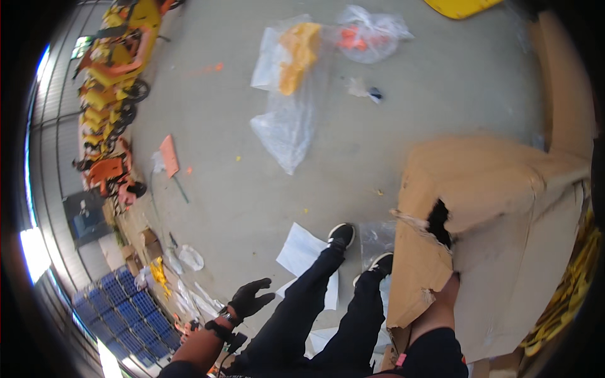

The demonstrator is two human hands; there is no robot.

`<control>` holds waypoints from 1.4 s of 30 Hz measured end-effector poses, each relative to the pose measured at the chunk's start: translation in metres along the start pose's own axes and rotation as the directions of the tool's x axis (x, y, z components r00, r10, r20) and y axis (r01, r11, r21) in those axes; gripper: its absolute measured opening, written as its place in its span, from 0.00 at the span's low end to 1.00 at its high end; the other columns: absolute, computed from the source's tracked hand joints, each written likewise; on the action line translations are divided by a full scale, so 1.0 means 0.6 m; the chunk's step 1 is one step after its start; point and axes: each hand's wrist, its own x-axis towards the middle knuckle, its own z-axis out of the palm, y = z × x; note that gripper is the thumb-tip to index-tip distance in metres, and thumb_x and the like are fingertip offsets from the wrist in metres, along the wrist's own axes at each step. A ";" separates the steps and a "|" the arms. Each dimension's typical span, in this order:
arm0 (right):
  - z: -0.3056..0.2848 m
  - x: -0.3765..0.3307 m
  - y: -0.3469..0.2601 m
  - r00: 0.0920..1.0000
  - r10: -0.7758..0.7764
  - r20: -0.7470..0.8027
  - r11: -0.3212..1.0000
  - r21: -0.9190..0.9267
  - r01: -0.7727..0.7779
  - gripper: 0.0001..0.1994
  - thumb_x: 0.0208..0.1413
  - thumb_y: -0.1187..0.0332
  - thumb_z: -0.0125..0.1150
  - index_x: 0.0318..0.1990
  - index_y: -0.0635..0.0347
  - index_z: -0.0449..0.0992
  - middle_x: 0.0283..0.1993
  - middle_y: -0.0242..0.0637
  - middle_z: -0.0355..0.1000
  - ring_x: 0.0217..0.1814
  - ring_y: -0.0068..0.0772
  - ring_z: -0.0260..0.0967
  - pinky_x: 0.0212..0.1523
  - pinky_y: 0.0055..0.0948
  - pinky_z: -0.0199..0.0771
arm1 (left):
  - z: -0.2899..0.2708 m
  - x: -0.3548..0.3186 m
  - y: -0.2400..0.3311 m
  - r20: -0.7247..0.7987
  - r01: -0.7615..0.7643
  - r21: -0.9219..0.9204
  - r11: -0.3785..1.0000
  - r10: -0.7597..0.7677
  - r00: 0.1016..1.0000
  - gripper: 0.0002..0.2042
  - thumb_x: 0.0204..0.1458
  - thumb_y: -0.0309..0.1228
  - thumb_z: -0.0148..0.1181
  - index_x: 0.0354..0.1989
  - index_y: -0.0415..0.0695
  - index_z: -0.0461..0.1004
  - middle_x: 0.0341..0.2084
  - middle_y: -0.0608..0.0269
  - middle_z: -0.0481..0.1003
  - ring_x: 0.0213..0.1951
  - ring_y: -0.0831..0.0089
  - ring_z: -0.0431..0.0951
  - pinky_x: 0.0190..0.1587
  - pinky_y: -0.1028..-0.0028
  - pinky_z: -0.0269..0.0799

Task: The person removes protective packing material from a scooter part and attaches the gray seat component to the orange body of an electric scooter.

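Note:
A large cardboard box with a ragged torn hole in its side stands tilted at my right. My right forearm reaches up against the torn lower edge of this box. The cardboard hides my right hand, so I cannot see its fingers or what they touch. My left hand, in a black glove, hangs free over the floor beside my leg. Its thumb and fingers are apart, with nothing between them. A watch and a dark strapped device sit on the left wrist.
Clear plastic bags with yellow and orange pieces lie ahead. White sheets are under my feet. A broom or dustpan-like orange tool lies left. Yellow and orange scooters line the left wall near blue pallets. Yellow parts fill the right edge.

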 end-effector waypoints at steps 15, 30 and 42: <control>-0.289 -0.302 -0.034 0.994 -0.110 -0.029 0.957 0.265 0.114 0.31 0.45 0.51 0.66 0.54 0.61 0.71 0.53 0.46 0.72 0.54 0.47 0.70 0.54 0.41 0.69 | 0.099 -0.167 0.469 0.072 -0.912 0.014 0.410 0.909 0.410 0.37 0.45 0.53 0.63 0.63 0.50 0.63 0.67 0.50 0.53 0.68 0.47 0.50 0.64 0.45 0.47; -0.653 -0.821 -0.105 0.731 -0.461 0.503 0.887 0.230 0.401 0.33 0.37 0.53 0.74 0.52 0.59 0.72 0.44 0.46 0.75 0.45 0.50 0.74 0.47 0.40 0.73 | 0.208 -0.025 0.392 -0.029 -0.986 -0.031 0.164 0.986 0.165 0.17 0.49 0.28 0.53 0.48 0.49 0.75 0.41 0.56 0.77 0.42 0.55 0.76 0.42 0.61 0.74; -0.837 -0.954 -0.403 0.701 -0.682 -0.209 0.702 0.080 0.707 0.28 0.38 0.66 0.73 0.50 0.64 0.73 0.42 0.45 0.77 0.44 0.42 0.76 0.47 0.35 0.73 | -0.146 -0.277 0.303 0.434 0.133 -0.760 0.636 0.345 0.832 0.30 0.58 0.52 0.50 0.64 0.48 0.60 0.54 0.52 0.68 0.47 0.60 0.75 0.45 0.60 0.78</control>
